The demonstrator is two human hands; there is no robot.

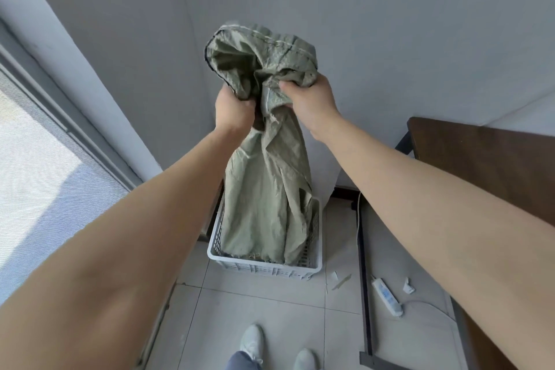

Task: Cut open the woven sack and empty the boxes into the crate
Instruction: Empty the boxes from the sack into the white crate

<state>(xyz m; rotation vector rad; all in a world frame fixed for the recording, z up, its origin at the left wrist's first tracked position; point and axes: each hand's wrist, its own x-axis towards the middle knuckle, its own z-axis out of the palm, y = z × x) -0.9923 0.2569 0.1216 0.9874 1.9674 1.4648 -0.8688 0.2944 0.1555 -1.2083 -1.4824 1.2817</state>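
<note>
My left hand is clenched round a bunch of the sack, high against the far wall. The sack hangs limp, its lower end inside the crate on the floor. My right hand is fisted on the same gathered cloth, just beside the left. Whatever is in the crate is hidden under the sack. Further right, a power strip lies by the bench.

The crumpled pale green woven sack hangs into a light grey slotted plastic crate beside a dark brown wooden desk.
</note>
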